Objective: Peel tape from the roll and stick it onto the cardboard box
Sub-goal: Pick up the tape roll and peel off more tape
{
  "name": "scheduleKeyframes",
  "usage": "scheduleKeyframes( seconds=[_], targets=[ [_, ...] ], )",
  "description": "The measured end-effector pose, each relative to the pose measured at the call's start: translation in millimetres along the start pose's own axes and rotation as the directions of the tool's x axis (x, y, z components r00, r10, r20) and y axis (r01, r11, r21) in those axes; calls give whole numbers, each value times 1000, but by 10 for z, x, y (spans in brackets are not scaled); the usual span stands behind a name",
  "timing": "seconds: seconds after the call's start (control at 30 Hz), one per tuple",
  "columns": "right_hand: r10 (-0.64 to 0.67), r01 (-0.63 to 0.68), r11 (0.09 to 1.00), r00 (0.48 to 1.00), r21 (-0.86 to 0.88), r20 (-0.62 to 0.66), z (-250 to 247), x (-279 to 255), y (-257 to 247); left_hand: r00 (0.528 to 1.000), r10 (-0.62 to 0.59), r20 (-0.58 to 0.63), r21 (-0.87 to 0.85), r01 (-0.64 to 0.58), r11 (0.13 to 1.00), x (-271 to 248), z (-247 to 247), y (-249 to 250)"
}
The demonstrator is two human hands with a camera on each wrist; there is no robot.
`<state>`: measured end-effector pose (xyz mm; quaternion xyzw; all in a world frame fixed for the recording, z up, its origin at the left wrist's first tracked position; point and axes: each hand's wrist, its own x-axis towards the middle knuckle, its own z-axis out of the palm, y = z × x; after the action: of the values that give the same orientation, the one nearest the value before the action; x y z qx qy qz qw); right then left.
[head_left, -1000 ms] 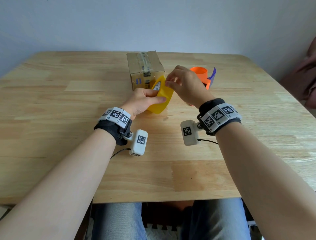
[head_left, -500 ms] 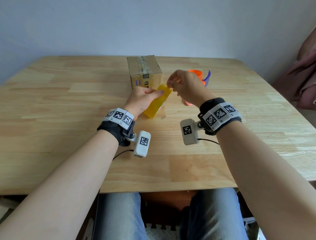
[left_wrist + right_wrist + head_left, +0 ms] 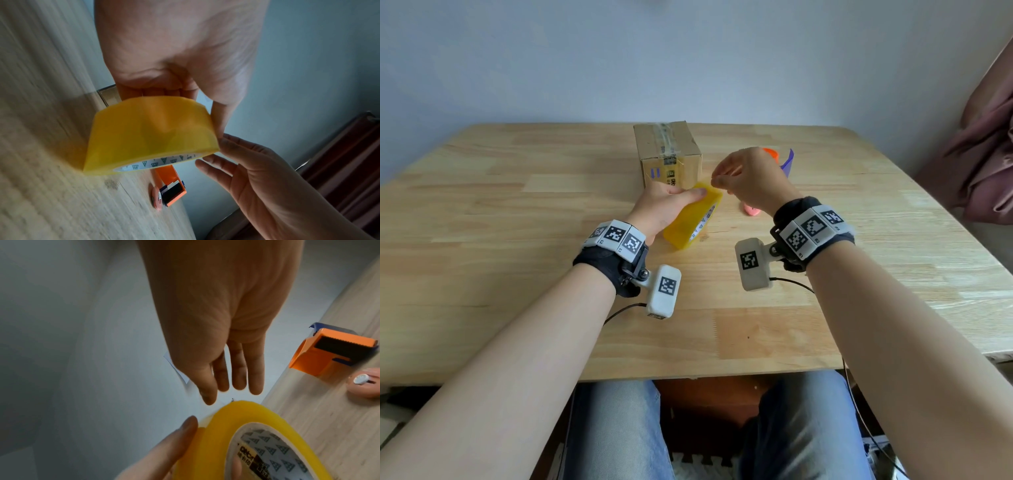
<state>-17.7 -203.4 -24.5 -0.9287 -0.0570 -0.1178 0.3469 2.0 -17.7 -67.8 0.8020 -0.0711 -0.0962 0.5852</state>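
My left hand (image 3: pixel 671 205) grips a yellow tape roll (image 3: pixel 693 219), thumb along its upper edge, and holds it tilted just above the table. The left wrist view shows the roll (image 3: pixel 150 134) with its printed white core facing down and right. My right hand (image 3: pixel 726 178) hovers at the roll's far top edge. Its fingers (image 3: pixel 238 379) are fairly straight, and one fingertip (image 3: pixel 223 140) touches the rim. No peeled tape shows between them. The cardboard box (image 3: pixel 667 150), a clear tape strip over its top, stands just behind the roll.
An orange tape dispenser (image 3: pixel 329 353) with a blue part stands on the wooden table (image 3: pixel 517 212) behind my right hand. A small pink object (image 3: pixel 751 210) lies beside it. A dark red chair or cloth (image 3: pixel 989 161) is off the table's right side.
The left hand has tipped the roll flatter, so its core now faces right. The right hand's fingers have eased off the roll's top and now hover at its rim.
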Motion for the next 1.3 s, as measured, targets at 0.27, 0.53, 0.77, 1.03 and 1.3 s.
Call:
scheduleKeyframes(
  seconds=[0.27,0.53,0.77,1.03,1.3],
  targets=[
    [36,-24,989,996,144,-86,18,-69,-21,999,-31,-21,-52,30,998,-59,45,19],
    [27,-19,986,998,164,-52,-306,-42,-146,997,-76,-29,-44,75,996,-78,10,-16],
    [162,-180,979,973,99,165,-23,-166,94,999,-31,37,55,29,998,-89,24,28],
    [132,-134,990,991,54,35,12,-115,80,997,-17,77,48,13,999,-150,32,36],
    [82,-82,996,997,33,14,-154,-96,-115,999,-36,17,23,35,999,-197,108,118]
  ],
)
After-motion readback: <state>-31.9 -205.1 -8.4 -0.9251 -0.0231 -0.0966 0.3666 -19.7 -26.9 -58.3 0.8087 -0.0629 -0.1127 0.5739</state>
